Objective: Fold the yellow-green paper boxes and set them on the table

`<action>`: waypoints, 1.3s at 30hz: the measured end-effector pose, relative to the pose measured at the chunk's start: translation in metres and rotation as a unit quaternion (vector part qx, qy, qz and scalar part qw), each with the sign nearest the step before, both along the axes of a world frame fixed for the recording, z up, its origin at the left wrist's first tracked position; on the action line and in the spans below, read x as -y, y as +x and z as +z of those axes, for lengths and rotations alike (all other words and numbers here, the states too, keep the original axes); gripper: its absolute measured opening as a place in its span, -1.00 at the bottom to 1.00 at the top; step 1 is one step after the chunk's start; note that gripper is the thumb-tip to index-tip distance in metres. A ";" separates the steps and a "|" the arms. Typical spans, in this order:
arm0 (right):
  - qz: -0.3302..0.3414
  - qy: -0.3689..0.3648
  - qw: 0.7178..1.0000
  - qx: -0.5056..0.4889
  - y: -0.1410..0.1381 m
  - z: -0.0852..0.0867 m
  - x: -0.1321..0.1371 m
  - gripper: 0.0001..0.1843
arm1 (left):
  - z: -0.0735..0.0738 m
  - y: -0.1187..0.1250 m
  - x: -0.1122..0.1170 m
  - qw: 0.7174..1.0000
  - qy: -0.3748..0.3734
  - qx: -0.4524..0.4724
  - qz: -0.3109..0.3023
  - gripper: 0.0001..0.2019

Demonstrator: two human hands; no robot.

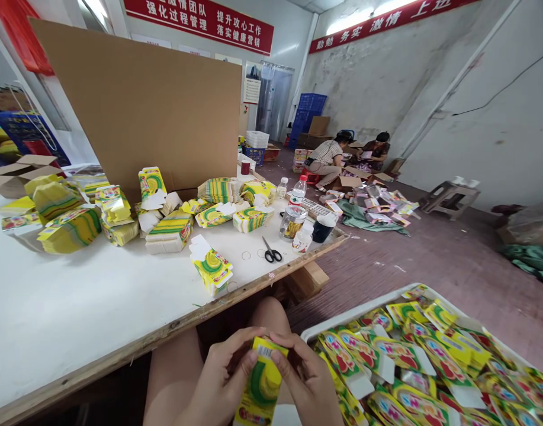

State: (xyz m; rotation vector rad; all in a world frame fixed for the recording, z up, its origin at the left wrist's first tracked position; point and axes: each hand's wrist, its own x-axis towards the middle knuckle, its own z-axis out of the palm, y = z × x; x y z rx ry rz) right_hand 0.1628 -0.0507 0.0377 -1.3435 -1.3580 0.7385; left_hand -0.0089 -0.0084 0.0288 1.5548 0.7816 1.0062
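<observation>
The held carton (262,384) is yellow with green swirls. Tabletop (76,307) is white, scissors (271,253) black-handled, banners (200,21) red with white characters, crates (307,112) blue.

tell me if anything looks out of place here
One folded carton lies alone at the table's front edge, apart from the piles, and may slip off. Left hand and right hand hold a yellow carton normally.

Glossy printed card carton (262,384); matt white tabletop (76,313), raw wood edge.

Left hand (221,381), right hand (310,378), close together above lap, fingers curled, grip pinched
</observation>
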 end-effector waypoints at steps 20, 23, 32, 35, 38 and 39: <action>-0.175 -0.040 0.955 0.236 0.064 -0.007 -0.007 -0.69 | -0.057 -0.020 -0.081 0.873 0.268 -0.368 0.177 -0.57; -0.151 -0.040 0.964 0.215 0.052 -0.004 -0.009 -0.71 | -0.049 -0.023 -0.087 0.860 0.277 -0.376 0.206 -0.54; -0.072 -0.054 0.984 0.156 0.026 -0.005 -0.010 -0.75 | -0.036 -0.034 -0.110 0.842 0.305 -0.364 0.257 -0.70; -0.066 -0.057 0.986 0.141 0.022 -0.004 -0.011 -0.76 | -0.041 -0.041 -0.116 0.839 0.309 -0.350 0.279 -0.56; -0.059 -0.067 0.991 0.100 0.017 -0.003 -0.011 -0.74 | -0.040 -0.048 -0.116 0.847 0.314 -0.328 0.277 -0.72; -0.053 -0.076 0.993 0.079 0.015 -0.003 -0.011 -0.73 | -0.037 -0.050 -0.113 0.849 0.318 -0.317 0.279 -0.72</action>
